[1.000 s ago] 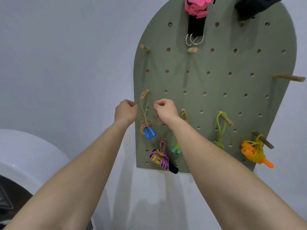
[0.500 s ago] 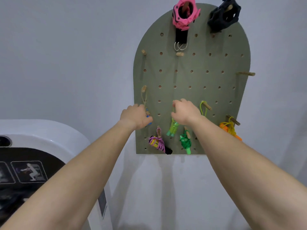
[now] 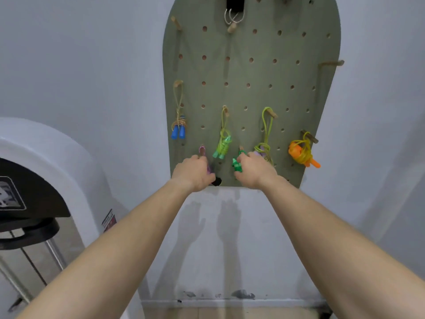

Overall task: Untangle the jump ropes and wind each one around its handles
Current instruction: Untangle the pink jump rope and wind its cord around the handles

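Several wound jump ropes hang from wooden pegs on a green pegboard (image 3: 250, 72). My left hand (image 3: 194, 172) grips the purple rope bundle (image 3: 203, 155) with black handles at the board's bottom edge; most of that bundle is hidden behind the hand. My right hand (image 3: 253, 170) grips the dark green rope bundle (image 3: 238, 163) beside it. Above hang a blue-handled rope (image 3: 179, 128), a light green rope (image 3: 222, 143), a yellow-green rope (image 3: 264, 139) with pale handles, and an orange-handled rope (image 3: 302, 153).
A white machine (image 3: 53, 171) with a black panel stands at the left, close to my left arm. Metal rings (image 3: 233, 16) hang at the board's top. A bare peg (image 3: 332, 63) sticks out at the right. The grey wall (image 3: 230, 238) runs down to the floor.
Both hands dropped from the middle row of pegs to the bottom row. The left now grips the purple bundle and the right the dark green one. The view tilted downward.
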